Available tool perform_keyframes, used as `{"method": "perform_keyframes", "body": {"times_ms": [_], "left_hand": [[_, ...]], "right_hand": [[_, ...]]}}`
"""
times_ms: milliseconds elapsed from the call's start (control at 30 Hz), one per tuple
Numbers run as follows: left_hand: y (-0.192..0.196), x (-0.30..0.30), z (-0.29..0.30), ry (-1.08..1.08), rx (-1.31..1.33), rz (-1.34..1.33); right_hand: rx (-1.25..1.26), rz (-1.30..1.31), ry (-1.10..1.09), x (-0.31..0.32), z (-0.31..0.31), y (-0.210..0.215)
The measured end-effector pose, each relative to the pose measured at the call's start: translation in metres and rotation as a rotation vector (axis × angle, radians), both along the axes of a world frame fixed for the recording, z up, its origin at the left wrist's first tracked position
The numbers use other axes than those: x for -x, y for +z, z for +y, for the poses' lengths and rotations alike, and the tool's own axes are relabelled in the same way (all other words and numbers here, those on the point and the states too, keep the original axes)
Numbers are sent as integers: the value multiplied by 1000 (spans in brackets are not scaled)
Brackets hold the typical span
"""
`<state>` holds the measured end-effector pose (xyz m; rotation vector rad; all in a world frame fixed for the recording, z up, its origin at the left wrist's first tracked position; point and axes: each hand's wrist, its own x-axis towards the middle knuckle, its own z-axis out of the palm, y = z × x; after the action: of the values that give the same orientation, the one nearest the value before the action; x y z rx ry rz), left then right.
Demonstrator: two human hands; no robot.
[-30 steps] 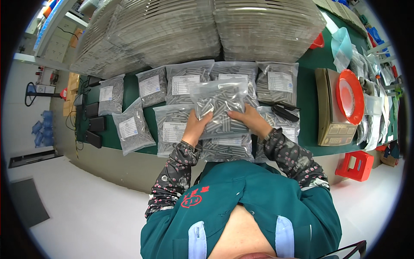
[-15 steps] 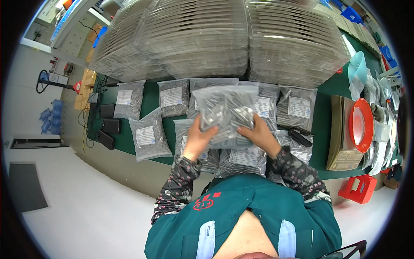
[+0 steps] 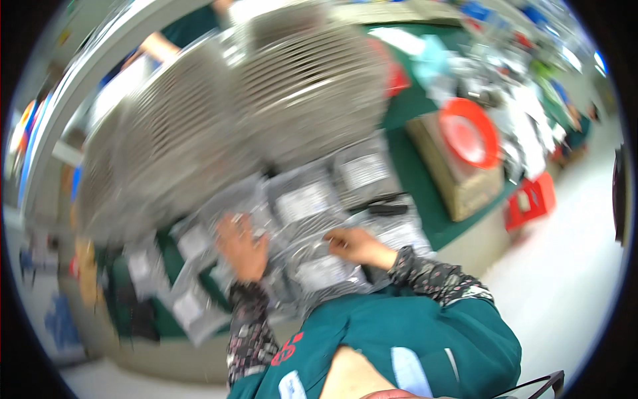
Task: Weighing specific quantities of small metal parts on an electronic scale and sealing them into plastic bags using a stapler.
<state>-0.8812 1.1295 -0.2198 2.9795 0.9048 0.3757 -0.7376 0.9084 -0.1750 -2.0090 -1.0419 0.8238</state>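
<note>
A clear plastic bag with a white label is held between both hands just above the green table. The left hand is laid open and flat, fingers spread, on the bag's left side. The right hand is closed in a pinch on the bag's right edge. The picture is blurred, so finer detail of the hold cannot be told. More labelled bags are spread beyond and around the held one. Beyond the hands, tall stacks of grey trays are seen. Well to the right of the right hand, a red disc rests on a cardboard box.
</note>
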Motion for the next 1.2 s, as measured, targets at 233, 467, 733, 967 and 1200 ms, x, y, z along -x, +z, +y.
{"method": "perform_keyframes", "body": {"times_ms": [233, 467, 733, 967, 1200], "left_hand": [[17, 6, -3, 75, -69, 170], [18, -5, -4, 205, -126, 352], [26, -52, -91, 358, 165, -50], [148, -163, -216, -234, -23, -215], [224, -277, -267, -711, -127, -370]], "right_hand": [[-85, -165, -210, -7, -94, 36], [-173, -390, -282, -51, -192, 78], [-130, -580, -506, -163, -347, 85], [-189, -170, -794, -280, -434, 92], [-199, -49, -948, -358, -431, 95]]}}
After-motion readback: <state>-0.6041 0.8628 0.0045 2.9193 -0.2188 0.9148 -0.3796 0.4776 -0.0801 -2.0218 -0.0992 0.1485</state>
